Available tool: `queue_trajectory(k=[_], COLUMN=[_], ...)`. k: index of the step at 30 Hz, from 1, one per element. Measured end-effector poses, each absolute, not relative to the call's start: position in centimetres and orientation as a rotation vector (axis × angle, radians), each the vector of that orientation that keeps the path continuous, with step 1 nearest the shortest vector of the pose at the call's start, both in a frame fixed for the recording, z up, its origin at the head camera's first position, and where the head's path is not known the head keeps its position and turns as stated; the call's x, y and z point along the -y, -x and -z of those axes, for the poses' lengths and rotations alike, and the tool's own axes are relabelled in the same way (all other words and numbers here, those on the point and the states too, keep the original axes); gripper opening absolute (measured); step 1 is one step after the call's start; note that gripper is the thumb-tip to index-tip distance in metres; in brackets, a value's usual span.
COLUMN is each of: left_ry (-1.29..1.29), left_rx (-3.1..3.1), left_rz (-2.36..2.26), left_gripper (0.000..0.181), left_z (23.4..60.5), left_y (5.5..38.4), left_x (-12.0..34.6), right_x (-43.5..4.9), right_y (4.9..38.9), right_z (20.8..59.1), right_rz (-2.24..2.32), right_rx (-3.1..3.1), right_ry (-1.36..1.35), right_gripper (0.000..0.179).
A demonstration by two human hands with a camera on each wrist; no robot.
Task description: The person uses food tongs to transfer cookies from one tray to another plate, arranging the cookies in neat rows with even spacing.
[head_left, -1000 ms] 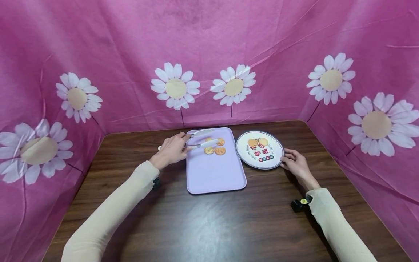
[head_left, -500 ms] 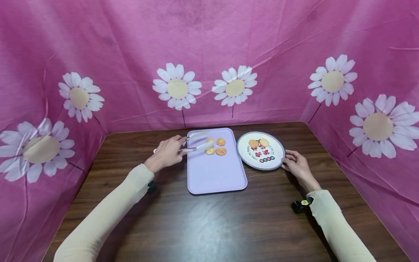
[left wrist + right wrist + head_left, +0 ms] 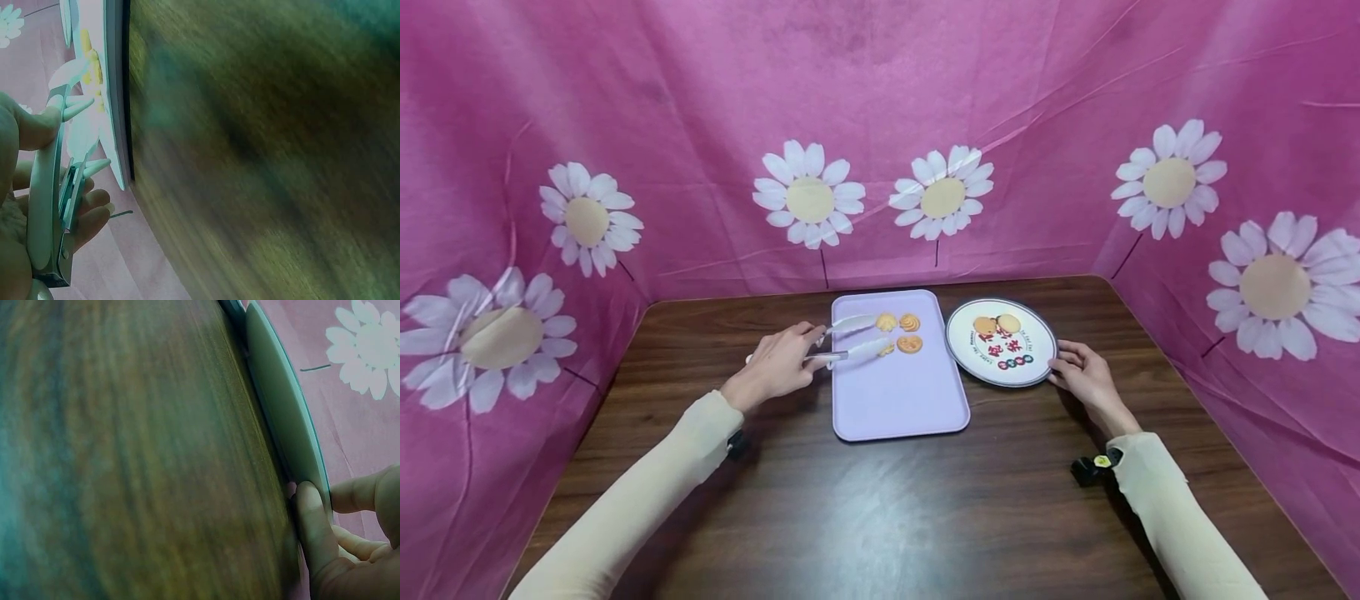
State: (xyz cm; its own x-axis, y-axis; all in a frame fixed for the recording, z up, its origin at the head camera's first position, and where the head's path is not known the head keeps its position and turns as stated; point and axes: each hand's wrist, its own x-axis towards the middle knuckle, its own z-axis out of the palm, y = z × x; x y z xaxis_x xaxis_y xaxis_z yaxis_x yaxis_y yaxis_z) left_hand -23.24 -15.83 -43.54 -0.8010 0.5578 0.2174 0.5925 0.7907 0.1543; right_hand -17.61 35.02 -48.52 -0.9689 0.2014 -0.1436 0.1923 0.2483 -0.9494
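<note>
My left hand (image 3: 780,360) grips a pair of tongs (image 3: 47,181) with metal arms and pale tips. The tips are spread apart over the left part of a lilac tray (image 3: 898,408). Several cookies lie on the tray: a round one (image 3: 909,344), a swirled one (image 3: 910,322), one at the upper tip (image 3: 886,322) and one partly hidden by the lower tip. On the right, a white plate (image 3: 958,333) with a dark rim bears two cookies (image 3: 1008,323). My right hand (image 3: 1086,379) pinches the plate's right edge, with the thumb (image 3: 310,506) on its near side.
The tray and plate stand side by side on a dark wooden table (image 3: 880,517). Behind and on both sides hangs a pink cloth (image 3: 880,83) printed with white daisies. A small black device (image 3: 1090,469) is strapped to the right wrist.
My left hand has drawn back a little to the left with the tongs, uncovering more of the upper left cookie. The right hand keeps its hold on the plate.
</note>
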Motion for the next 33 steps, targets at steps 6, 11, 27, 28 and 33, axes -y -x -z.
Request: queue_trajectory(k=[6, 11, 27, 28, 33], left_ry=[0.919, 0.940, 0.964, 0.964, 0.957], left_rx=[2.808, 2.804, 2.786, 2.783, 2.776], left_rz=[0.321, 0.303, 0.319, 0.318, 0.323], left_gripper=[0.054, 0.053, 0.048, 0.048, 0.048], left_z=[43.6, 43.9, 44.8, 44.9, 45.1], left_y=[22.5, 22.2, 21.5, 21.5, 21.5], left_x=[15.7, 15.5, 15.3, 15.3, 15.3], right_x=[-35.2, -35.3, -35.1, -35.1, -35.2], right_y=[17.7, 17.8, 17.7, 17.7, 17.7], right_z=[48.6, 48.6, 48.6, 48.6, 48.6], right_rz=[-1.922, -1.915, -1.917, -1.915, -1.922], right_rx=[2.448, 2.461, 2.462, 2.462, 2.462], right_ry=[0.371, 0.374, 0.399, 0.401, 0.395], right_gripper=[0.060, 0.061, 0.060, 0.060, 0.061])
